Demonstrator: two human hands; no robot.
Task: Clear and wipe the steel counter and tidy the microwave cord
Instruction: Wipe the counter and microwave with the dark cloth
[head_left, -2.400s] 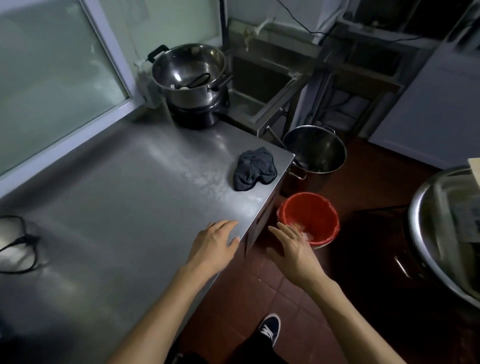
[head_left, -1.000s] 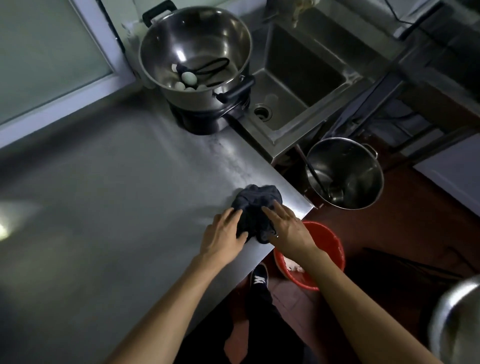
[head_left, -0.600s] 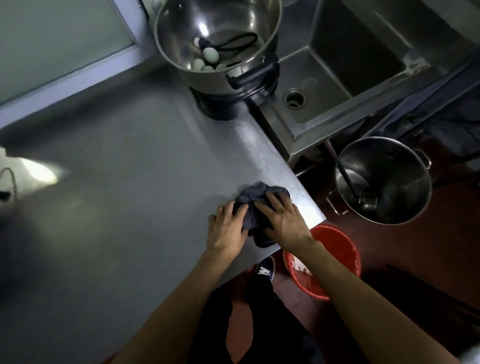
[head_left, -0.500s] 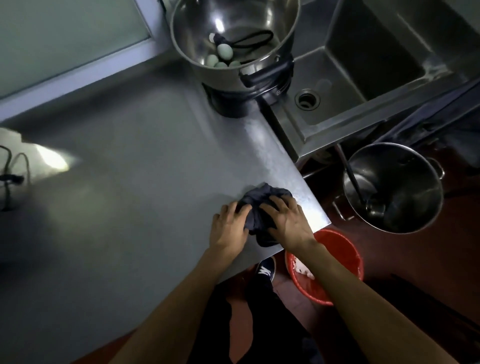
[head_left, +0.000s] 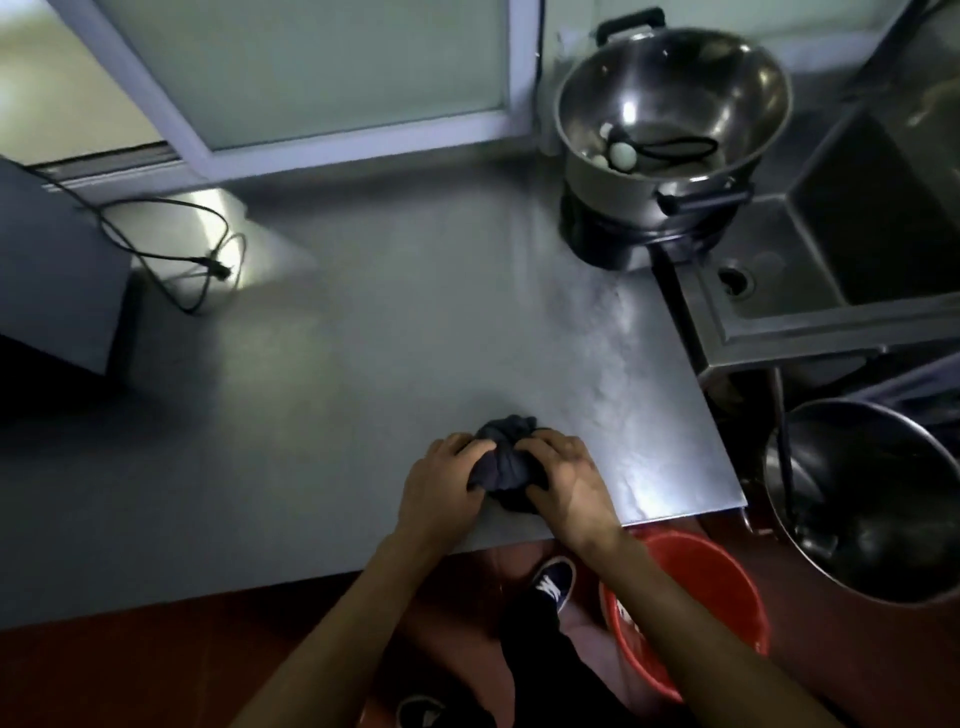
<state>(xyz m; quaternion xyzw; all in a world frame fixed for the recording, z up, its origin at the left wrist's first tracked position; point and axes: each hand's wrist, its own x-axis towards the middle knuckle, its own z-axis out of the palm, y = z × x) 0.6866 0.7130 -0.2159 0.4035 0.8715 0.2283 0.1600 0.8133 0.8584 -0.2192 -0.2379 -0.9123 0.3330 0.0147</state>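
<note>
Count, head view:
Hands: 2, left hand (head_left: 445, 488) and right hand (head_left: 563, 483).
Dark cloth (head_left: 506, 462): 1, bunched on the table (head_left: 363, 364).
Black cord (head_left: 171, 249): 1, looped on the table.
Steel pots: 2, pot on the burner (head_left: 670, 109) and floor pot (head_left: 872, 499).
Pale eggs (head_left: 621, 154) in the burner pot: at least 3 visible; exact number cannot be told.
Red bucket (head_left: 691, 608): 1.
Sink (head_left: 831, 249): 1, with 1 drain (head_left: 735, 278).
Shoes (head_left: 553, 579): 2 in view.

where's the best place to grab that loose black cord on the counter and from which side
Pinch the black cord just behind its plug, coming from above on the open counter side: the plug end lies free there, while the other end runs behind the dark appliance.
</note>
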